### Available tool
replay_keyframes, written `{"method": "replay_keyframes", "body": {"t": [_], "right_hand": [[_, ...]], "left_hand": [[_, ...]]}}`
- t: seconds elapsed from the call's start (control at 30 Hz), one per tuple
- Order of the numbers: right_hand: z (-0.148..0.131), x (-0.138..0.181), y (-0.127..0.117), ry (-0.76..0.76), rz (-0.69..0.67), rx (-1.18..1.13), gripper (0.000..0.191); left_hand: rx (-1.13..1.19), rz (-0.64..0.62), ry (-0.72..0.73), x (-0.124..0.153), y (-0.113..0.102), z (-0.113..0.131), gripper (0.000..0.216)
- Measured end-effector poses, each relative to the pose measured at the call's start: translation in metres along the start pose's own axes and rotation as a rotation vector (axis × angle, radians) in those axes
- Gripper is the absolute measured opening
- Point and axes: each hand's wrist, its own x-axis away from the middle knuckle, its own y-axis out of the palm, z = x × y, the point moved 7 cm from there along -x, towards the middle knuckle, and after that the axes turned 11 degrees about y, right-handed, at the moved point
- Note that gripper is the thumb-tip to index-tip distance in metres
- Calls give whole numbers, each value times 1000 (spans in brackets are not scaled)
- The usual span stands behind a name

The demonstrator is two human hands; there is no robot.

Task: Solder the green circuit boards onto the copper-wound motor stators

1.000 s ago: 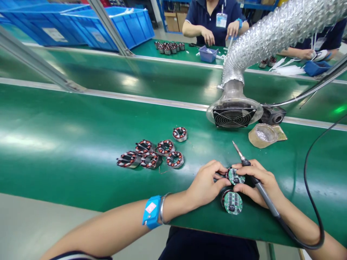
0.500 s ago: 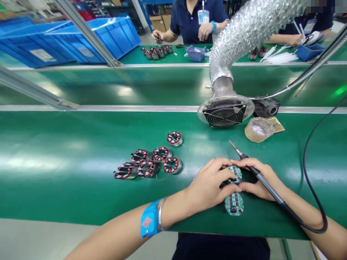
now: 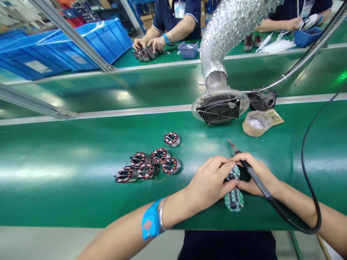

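Observation:
My left hand [image 3: 210,182] is closed, its fingers and thumb at the near-left side of a round green circuit board [image 3: 234,172]. My right hand [image 3: 256,176] is closed too, holding a soldering iron [image 3: 256,178] across the palm with its tip pointing up and left. The right fingertips and thumb also meet the far and near edges of that board, which is partly covered by both hands. A second round circuit board [image 3: 234,200] lies on the green bench just below it, dark components facing up.
Several wound motor stators [image 3: 148,169] sit left of my hands. A fume extractor [image 3: 221,110] hangs ahead, beside a round tub [image 3: 256,123] of silvery material. The iron's black cable [image 3: 306,169] loops at right. Across the bench, a co-worker's hands [image 3: 149,45] touch more stators; blue bins [image 3: 81,47] stand left.
The view has shifted and tilted slightly. My hands stay around the board, with the left fingers covering it differently. The co-worker opposite has lowered both hands onto the stators.

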Motion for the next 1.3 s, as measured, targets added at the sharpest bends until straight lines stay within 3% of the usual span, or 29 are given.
{"method": "replay_keyframes", "body": {"t": [0.23, 0.43, 0.53, 0.77, 0.9, 1.0, 1.17, 1.3], "right_hand": [[0, 2, 1, 23, 5, -14, 50], [-2, 6, 4, 52, -6, 14, 48], [-4, 10, 9, 35, -33, 40, 57], [-16, 17, 10, -111, -29, 121, 70], [-15, 17, 8, -54, -3, 101, 69], [-10, 16, 7, 15, 7, 69, 66], [-4, 15, 8, 75, -32, 81, 64], [-3, 15, 7, 91, -37, 94, 62]], "left_hand": [[39, -13, -26, 0, -3, -3, 38], [-7, 90, 2, 6, 0, -2, 34], [-3, 110, 43, 6, 0, 0, 36], [142, 139, 93, 6, 1, -2, 40], [205, 153, 40, 10, 3, -11, 52], [398, 101, 14, 13, 3, -22, 62], [648, 27, -275, 21, 11, -53, 19], [884, 21, -572, 27, 30, -68, 11]]}}
